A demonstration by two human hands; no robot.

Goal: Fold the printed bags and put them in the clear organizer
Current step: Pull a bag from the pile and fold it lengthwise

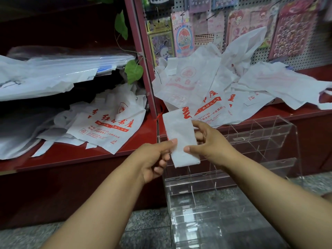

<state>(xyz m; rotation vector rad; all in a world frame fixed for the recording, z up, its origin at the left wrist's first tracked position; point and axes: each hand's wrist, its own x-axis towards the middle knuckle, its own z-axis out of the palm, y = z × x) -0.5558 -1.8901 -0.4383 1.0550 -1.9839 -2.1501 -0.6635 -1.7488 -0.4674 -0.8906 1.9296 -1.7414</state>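
A folded white bag with a little red print at its top edge is held upright in mid-air between both hands. My left hand pinches its lower left edge with the thumb on top. My right hand grips its right side, thumb on the front and fingers behind. Just below and to the right stands the clear organizer, a tiered acrylic rack with several compartments. Loose white printed bags lie heaped on the red shelf behind it, and more printed bags lie on the left shelf.
The red shelf runs across at waist height, split by a pink upright post. A pegboard with sticker packs hangs at the back right. Clear plastic sheets are stacked at the left. Green vine leaves dangle by the post. Grey stone floor lies below.
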